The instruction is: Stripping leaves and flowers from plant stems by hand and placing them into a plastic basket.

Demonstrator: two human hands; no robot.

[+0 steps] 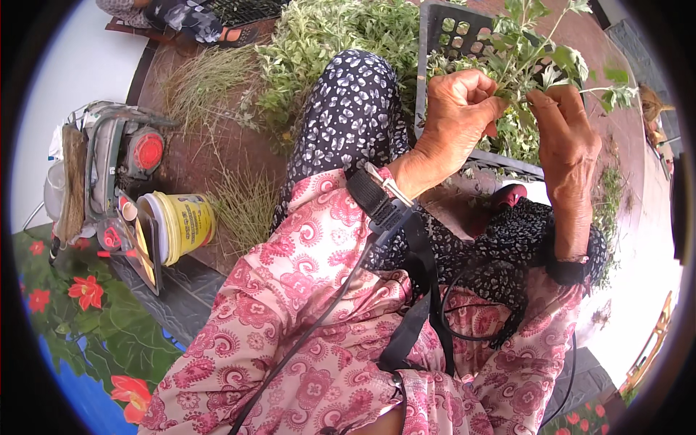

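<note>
Over a black plastic crate (429, 32) my left hand (454, 122) pinches a leafy green sprig (524, 60) near its lower stem, thumb against curled fingers. On the right, my right hand (568, 122) has its fingertips closed at the same sprig, around a side stem or leaf. The sprig's leaves fan out above and to the right of both hands. Beneath them, picked leaves (514, 136) lie in the crate. A large heap of leafy cut stems (310, 38) is on the floor beyond my raised knee.
Bare stalks (209, 81) lie in a pile at the left, with more thin stalks (247, 209) nearer me. A yellow bucket (187, 225) and a machine with a red round cover (147, 151) stand farther left. Another person's foot in a dark sandal (239, 37) shows at the top left.
</note>
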